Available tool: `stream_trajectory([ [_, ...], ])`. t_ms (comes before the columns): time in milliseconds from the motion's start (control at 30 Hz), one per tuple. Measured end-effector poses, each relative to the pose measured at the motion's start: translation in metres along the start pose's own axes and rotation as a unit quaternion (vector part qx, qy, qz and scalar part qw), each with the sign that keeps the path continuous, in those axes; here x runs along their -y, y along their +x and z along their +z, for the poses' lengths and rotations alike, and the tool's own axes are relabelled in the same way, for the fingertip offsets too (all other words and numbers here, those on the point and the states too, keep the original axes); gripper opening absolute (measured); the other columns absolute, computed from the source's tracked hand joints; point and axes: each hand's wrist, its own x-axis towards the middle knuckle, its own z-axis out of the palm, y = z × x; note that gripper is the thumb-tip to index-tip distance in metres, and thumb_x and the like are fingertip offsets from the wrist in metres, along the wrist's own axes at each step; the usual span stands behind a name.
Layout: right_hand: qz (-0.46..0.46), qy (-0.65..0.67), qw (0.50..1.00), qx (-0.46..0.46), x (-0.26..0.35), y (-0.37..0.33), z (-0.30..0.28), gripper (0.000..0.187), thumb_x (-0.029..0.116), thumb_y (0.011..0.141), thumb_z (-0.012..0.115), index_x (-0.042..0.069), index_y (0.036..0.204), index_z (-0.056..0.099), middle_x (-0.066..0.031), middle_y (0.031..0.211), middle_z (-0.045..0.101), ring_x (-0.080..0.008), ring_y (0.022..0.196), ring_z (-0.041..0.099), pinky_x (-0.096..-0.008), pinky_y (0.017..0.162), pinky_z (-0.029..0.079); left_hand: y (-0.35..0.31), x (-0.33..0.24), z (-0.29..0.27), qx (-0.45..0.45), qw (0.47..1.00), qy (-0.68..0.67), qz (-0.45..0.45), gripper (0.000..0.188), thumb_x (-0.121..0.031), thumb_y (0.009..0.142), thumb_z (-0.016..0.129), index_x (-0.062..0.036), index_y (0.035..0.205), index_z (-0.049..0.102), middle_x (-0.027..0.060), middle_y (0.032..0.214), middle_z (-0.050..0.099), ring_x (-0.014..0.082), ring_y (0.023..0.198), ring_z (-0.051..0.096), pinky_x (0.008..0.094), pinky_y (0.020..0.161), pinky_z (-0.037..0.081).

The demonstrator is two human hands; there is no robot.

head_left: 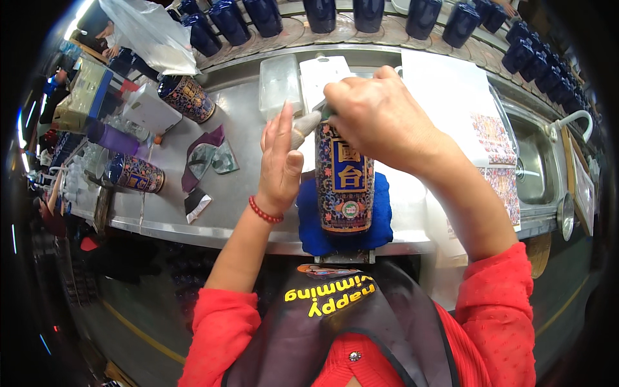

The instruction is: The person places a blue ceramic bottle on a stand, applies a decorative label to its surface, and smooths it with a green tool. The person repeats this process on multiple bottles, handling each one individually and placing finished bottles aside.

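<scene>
A dark blue bottle (346,184) covered in a dense floral pattern, with a framed gold-lettered panel, rests on a folded blue cloth (309,222) right in front of me. Over its upper end is my right hand (383,119), fingers curled closed. A thin grey edge shows by its fingertips; what they grip is mostly hidden. My left hand (281,158) is beside the bottle's upper left, fingers stretched out. One finger wears a whitish cover (304,127) and reaches the bottle's top. Whether it touches is unclear.
Two similar patterned bottles (186,98) (135,173) are at left, near crumpled decorated scraps (209,155). Beyond my hands sits a clear plastic box (280,84). Printed sheets (493,138) lie at right before a sink (538,174). Plain blue bottles (367,14) line the back.
</scene>
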Motion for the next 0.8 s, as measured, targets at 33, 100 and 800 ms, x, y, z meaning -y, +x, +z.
stream_trajectory([
  [33,-0.018,0.028,0.993,0.110,0.001,0.003,0.005,0.011,0.010,0.081,0.064,0.003,0.089,0.063,-0.0147,0.078,0.070,-0.0301,0.072,0.071,-0.0473,0.068,0.053,-0.006,-0.001,0.001,-0.027,0.999,-0.026,-0.036,0.089,-0.064,0.103,0.025,0.0093,0.153,0.028,0.0274,0.149,0.043,0.0402,0.140,0.037,0.0467,0.118,0.020],
  [100,-0.098,0.110,0.965,0.217,0.010,0.004,0.007,0.011,0.011,0.081,0.064,0.004,0.090,0.063,-0.0129,0.080,0.071,-0.0280,0.072,0.071,-0.0447,0.066,0.052,-0.023,-0.004,0.002,-0.028,0.997,-0.031,-0.067,0.089,-0.064,0.103,0.024,0.0093,0.154,0.024,0.0281,0.151,0.040,0.0394,0.140,0.037,0.0435,0.118,0.023],
  [800,0.213,0.482,0.850,-0.013,0.011,-0.077,0.003,0.021,0.015,0.078,0.084,0.005,0.091,0.071,-0.0050,0.080,0.065,-0.0175,0.073,0.060,-0.0282,0.066,0.046,-0.054,0.003,0.023,-0.012,0.995,0.030,0.091,0.084,-0.059,0.104,0.032,0.0081,0.155,0.025,0.0290,0.154,0.036,0.0401,0.146,0.024,0.0481,0.119,0.018],
])
